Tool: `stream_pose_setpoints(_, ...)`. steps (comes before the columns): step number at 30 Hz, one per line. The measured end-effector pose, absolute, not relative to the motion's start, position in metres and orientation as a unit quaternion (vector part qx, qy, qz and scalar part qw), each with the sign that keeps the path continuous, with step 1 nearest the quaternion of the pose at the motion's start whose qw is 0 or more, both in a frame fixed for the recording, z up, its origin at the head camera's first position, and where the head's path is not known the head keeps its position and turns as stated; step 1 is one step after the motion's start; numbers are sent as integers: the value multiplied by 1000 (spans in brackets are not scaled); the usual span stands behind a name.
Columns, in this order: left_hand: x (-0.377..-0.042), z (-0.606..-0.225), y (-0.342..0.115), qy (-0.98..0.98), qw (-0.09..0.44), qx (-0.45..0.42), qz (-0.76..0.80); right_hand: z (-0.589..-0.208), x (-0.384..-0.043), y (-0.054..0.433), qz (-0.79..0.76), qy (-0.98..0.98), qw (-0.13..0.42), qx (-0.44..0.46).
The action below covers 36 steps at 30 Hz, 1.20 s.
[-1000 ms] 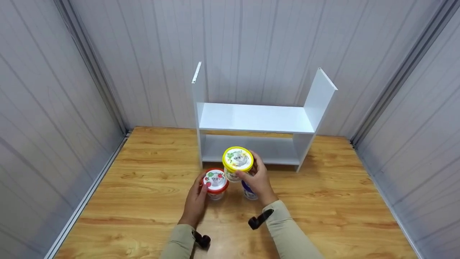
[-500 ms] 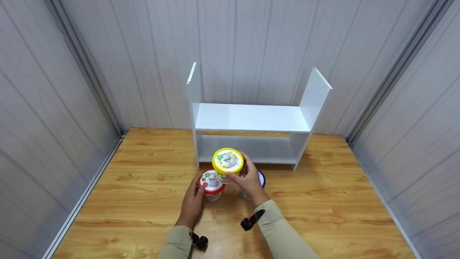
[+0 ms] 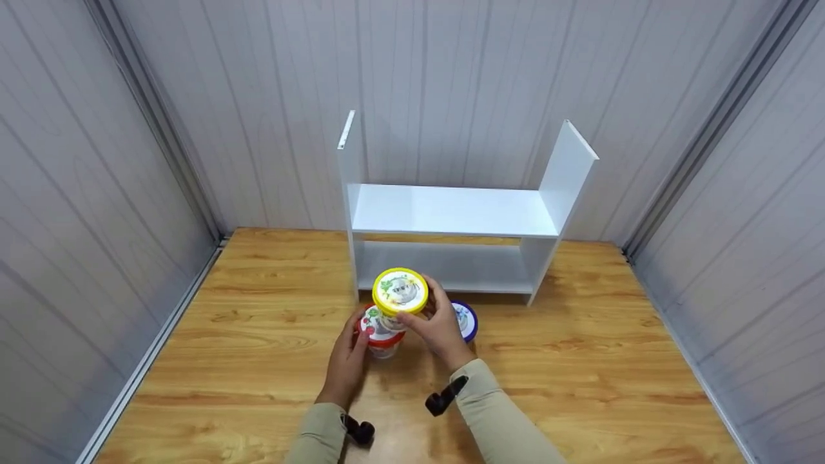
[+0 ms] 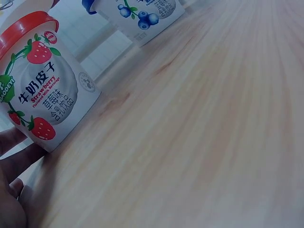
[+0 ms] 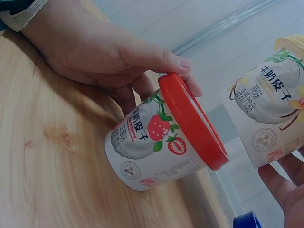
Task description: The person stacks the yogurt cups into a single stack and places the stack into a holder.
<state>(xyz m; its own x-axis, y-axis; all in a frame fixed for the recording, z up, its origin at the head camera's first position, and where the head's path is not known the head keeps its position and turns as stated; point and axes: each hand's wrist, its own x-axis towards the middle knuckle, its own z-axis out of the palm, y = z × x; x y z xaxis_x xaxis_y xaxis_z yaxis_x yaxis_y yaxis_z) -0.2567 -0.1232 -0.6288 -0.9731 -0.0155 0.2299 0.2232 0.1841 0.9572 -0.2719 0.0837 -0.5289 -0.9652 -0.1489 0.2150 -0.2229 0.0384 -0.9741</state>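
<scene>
My left hand (image 3: 345, 364) holds a red-lidded strawberry milk drink cup (image 3: 378, 330) that stands upright on the wooden table, thumb by the lid's near edge and fingers round its left side. My right hand (image 3: 443, 327) grips a yellow-lidded milk drink cup (image 3: 400, 291) between thumb and fingers, raised off the table; in the head view it overlaps the red lid. The right wrist view shows the yellow-lidded cup (image 5: 270, 99) apart from the red-lidded one. A blue-lidded cup (image 3: 465, 320), with blueberries printed on its side (image 4: 137, 14), stands right of them, partly hidden by my right hand.
Behind the cups stands a white two-tier shelf (image 3: 454, 209) with tall side panels. Its lower board (image 3: 445, 267) lies just beyond the yellow-lidded cup. Panelled walls (image 3: 258, 116) close in the wooden table (image 3: 258, 361) at the back and both sides.
My right hand has carried the yellow-lidded cup leftward over the red-lidded cup, uncovering more of the blue lid. My left hand keeps its hold on the red-lidded cup.
</scene>
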Motion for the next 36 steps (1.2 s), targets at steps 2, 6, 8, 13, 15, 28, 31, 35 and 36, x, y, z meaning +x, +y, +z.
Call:
stream_pose_setpoints(2,-256,-628,-123,-766,93,-65,-633,-530,-272,82,679,-723,24,127)
stream_pose_setpoints(6,-257,-628,-122,-766,93,-65,-633,-530,-271,78,680,-722,22,128)
stream_pose_setpoints(8,-258,-628,-122,-765,91,-62,-634,-531,-272,77,682,-719,23,129)
stream_pose_setpoints(13,-258,-629,-122,-762,88,-59,-639,-532,-271,74,683,-719,21,126)
stream_pose_setpoints(15,-258,-629,-122,-760,90,-64,-641,-532,-271,73,681,-722,21,123)
stream_pose_setpoints(28,-257,-630,-122,-762,101,-60,-636,-535,-273,63,677,-725,17,130)
stream_pose_setpoints(31,-257,-629,-122,-767,104,-60,-630,-537,-272,62,674,-728,17,128)
stream_pose_setpoints(35,-257,-628,-122,-767,104,-63,-629,-537,-272,61,670,-731,16,127)
stream_pose_setpoints(36,-257,-629,-122,-767,104,-64,-630,-537,-271,60,670,-731,16,128)
